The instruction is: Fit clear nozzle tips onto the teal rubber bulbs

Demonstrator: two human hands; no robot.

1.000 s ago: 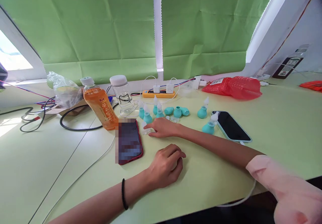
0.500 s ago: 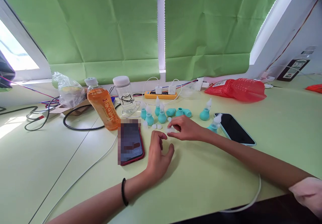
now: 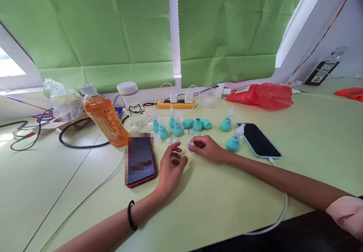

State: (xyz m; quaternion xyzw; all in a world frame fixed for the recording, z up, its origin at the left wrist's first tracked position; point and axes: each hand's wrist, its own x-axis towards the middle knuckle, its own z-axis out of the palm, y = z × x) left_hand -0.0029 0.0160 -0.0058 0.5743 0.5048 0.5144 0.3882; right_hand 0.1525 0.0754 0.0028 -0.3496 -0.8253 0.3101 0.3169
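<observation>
Fingertips of the right hand (image 3: 208,149) are pinched on a small clear cap (image 3: 190,145), held just over the green table (image 3: 227,206) a little in front of the row of teal bulbs (image 3: 177,129). In the same head view, the left hand (image 3: 170,167) rests on the table just beside the red phone (image 3: 140,160), its fingers loosely curled, apart and holding nothing. An orange drink bottle (image 3: 106,121) stands behind the phone.

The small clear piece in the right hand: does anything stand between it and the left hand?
Nothing visible does. The right hand pinches the small clear piece, and the left hand lies open close beside it, with only bare table between. The red phone lies aside.
</observation>
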